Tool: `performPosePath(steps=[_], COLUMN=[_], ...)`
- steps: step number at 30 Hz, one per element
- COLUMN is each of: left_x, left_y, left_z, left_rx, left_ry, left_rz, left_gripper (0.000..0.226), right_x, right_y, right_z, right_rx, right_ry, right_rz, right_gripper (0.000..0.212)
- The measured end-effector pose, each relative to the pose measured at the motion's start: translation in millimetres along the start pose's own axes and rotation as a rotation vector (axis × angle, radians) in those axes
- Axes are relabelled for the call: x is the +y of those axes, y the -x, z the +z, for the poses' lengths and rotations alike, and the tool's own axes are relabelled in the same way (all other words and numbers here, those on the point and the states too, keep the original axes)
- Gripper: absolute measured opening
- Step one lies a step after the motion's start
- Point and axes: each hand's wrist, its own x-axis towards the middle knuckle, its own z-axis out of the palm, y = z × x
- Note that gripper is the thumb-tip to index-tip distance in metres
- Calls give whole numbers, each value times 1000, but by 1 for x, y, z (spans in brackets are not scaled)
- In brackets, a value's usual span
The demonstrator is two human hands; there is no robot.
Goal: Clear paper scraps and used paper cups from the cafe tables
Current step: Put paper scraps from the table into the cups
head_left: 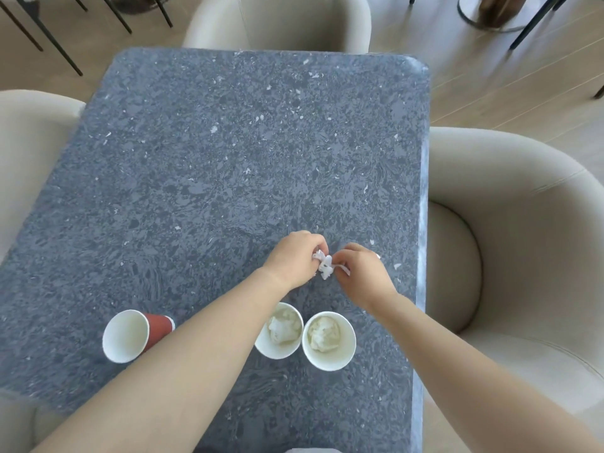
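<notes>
We see both hands meeting over the dark grey speckled stone table (228, 142), above its near right part and a little in from its right edge. Our left hand (294, 259) has its fingers curled round one side of a small crumpled white paper scrap (325, 266). Our right hand (362, 276) pinches the other side, fingertips and thumb drawn together on it. The paper scrap sits between the two hands and bulges out of the gap, with a thin strip of it running under the right fingertips. We cannot tell whether it touches the table top or is just off it.

Closer to the table's near edge than the hands stand two upright white paper cups, rim beside rim. The left upright cup (295, 318) is partly covered by our left forearm and holds a crumpled paper wad (281, 328). The right upright cup (347, 328) shows whole and holds a second paper wad (323, 335).

Toward the table's left edge, on the far side of the left forearm, lies a red paper cup with a white inside (130, 335), tipped so that its mouth faces us.

Beige upholstered tub chairs stand at the table's right side (523, 240), far end (277, 24) and left side (29, 142).
</notes>
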Motion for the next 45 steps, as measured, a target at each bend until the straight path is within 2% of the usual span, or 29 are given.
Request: performPosePath(steps=[4,9,15,20,27,32,35,45], left_x=[7,20,15,4,-10,-20,-21,-15], left_y=[18,54,96,111,113,103,95,49], left_z=[-14,-24,-16,-15,-19,-17,-16,-27], left_rx=[78,79,-21,-56,10,-43,-53,255], left_ry=[49,23,24,-18,-55,-170,-138,67], left_rz=[70,182,222,239,212,92,7,-114], left_gripper=[11,9,11,20,29,34,32,22], right_x=[-15,-38,-52,-56,-58,-57,-53,-11], right_y=[21,63,111,127,127,121,116,63], right_z=[-17,-26,-9,1,-5,-12,-17,-39], right_rx=[141,268,256,222,279,233,221,218], right_ry=[-62,-65,-72,-71,-109,-106,-92,-62], right_rz=[-38,-54,38,87,68,40,25,38], right_gripper=[16,15,15,29,30,32,36,24])
